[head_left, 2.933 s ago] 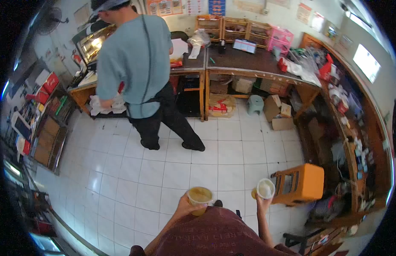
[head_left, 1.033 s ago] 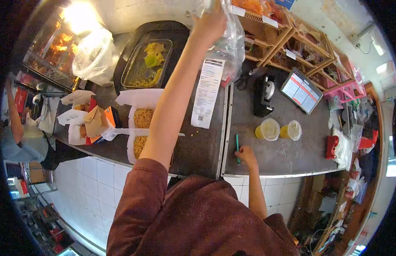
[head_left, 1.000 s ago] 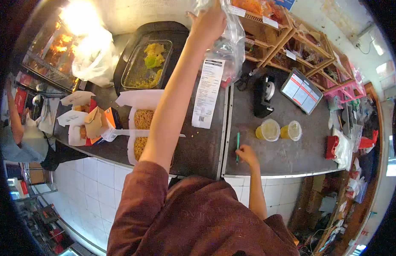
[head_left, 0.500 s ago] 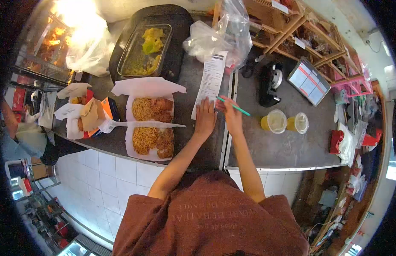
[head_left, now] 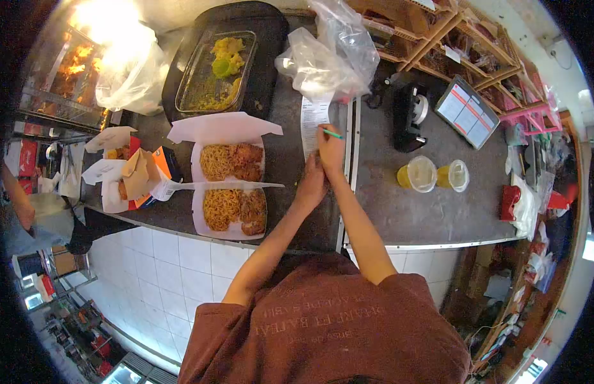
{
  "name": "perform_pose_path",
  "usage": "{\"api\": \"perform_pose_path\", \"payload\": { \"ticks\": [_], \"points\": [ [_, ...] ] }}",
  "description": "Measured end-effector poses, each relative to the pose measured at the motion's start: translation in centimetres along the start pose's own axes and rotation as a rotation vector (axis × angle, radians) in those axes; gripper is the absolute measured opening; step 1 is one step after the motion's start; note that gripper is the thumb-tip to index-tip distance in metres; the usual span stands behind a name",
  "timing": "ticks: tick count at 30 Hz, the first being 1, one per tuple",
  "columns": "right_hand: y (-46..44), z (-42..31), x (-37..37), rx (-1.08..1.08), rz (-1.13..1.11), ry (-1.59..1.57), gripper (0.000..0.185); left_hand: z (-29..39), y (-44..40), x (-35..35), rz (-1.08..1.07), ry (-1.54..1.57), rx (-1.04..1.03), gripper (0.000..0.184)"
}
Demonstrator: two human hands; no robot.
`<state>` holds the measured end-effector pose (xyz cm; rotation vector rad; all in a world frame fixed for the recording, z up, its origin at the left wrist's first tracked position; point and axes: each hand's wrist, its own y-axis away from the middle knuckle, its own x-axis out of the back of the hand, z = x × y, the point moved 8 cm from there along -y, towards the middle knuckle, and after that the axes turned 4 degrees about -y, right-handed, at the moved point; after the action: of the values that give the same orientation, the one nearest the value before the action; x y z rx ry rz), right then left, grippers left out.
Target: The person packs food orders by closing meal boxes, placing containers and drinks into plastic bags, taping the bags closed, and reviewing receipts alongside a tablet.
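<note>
A long printed receipt (head_left: 314, 118) lies on the dark counter, its top end at a clear plastic bag (head_left: 319, 67). My right hand (head_left: 331, 152) is closed around a green pen (head_left: 333, 134), its tip over the receipt's right side. Just below, my left hand (head_left: 311, 182) is closed at the receipt's lower end, its fingers partly hidden by my right hand. Left of my hands, an open white takeaway box (head_left: 226, 136) holds noodles (head_left: 221, 210) and fried chicken (head_left: 246, 161).
Two lidded cups of yellow drink (head_left: 417, 175), a black device (head_left: 410, 118) and a tablet (head_left: 466, 113) stand on the right. Left are smaller food boxes (head_left: 112, 173) and a glass dish (head_left: 210, 70) of yellow food. Another person's arm (head_left: 18, 198) shows at far left.
My right hand has moved up and left onto the receipt with the pen. My left hand has slid down and drawn its spread fingers together. The receipt's top is now lower against the bag.
</note>
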<state>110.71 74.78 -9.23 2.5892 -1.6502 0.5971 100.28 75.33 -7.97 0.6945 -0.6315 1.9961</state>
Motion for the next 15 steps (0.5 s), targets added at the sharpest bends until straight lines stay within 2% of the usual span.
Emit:
{"api": "perform_pose_path", "payload": {
  "ticks": [1, 3, 6, 9, 12, 15],
  "points": [
    [-0.1, -0.5, -0.5, 0.043, -0.072, -0.016, 0.017, -0.1, 0.0, -0.1, 0.029, -0.066, -0.062, 0.047],
    [0.0, -1.3, -1.5, 0.126, -0.219, -0.048, 0.016, 0.3, -0.1, 0.5, 0.017, 0.028, -0.031, 0.046],
    [-0.2, -0.9, -0.2, 0.017, -0.055, 0.061, 0.017, 0.0, 0.2, 0.2, -0.007, 0.066, -0.005, 0.048],
    [-0.3, -1.7, -1.1, 0.024, -0.214, 0.164, 0.017, 0.0, -0.1, 0.5, -0.037, 0.073, -0.009, 0.044],
    [-0.9, -1.7, -0.1, 0.039, -0.04, 0.098, 0.017, -0.7, 0.1, -0.2, -0.045, 0.005, 0.029, 0.039],
    [-2.4, -2.0, -1.0, 0.06, -0.047, -0.121, 0.016, -1.3, 0.2, -0.5, -0.03, -0.011, 0.042, 0.039]
  ]
}}
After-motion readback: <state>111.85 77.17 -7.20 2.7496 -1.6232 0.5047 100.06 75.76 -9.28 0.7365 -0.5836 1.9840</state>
